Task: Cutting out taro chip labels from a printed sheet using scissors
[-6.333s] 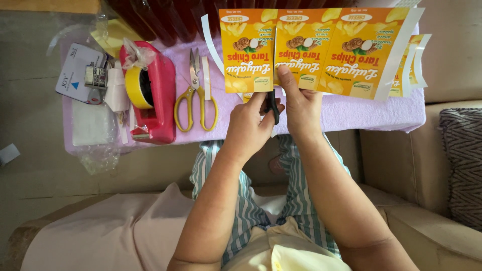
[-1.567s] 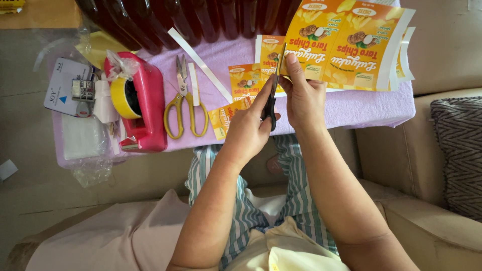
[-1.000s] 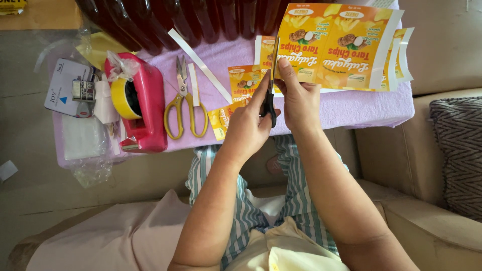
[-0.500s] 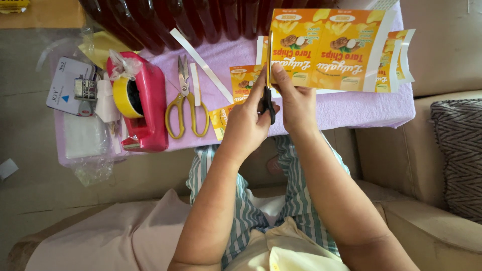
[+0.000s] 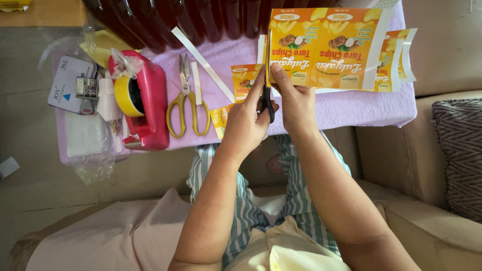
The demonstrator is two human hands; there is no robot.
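My left hand (image 5: 246,125) grips black-handled scissors (image 5: 266,103), whose blades point up along the left edge of an orange and yellow printed label sheet (image 5: 326,45). My right hand (image 5: 297,100) pinches that sheet at its lower left corner and holds it up over the table. The sheet shows two labels side by side with a white margin on the right. Cut single labels (image 5: 243,80) lie on the purple cloth just left of my hands.
Yellow-handled scissors (image 5: 187,103), a white paper strip (image 5: 201,62) and a red tape dispenser (image 5: 150,100) lie to the left on the purple-covered table (image 5: 351,108). Dark red bottles (image 5: 201,17) line the back. More label sheets (image 5: 404,55) lie right. A patterned cushion (image 5: 459,155) is far right.
The sheet held three labels earlier and now holds two; a cut label lies on the cloth. Over the last second the sheet turned more level and the blades moved up its left edge.
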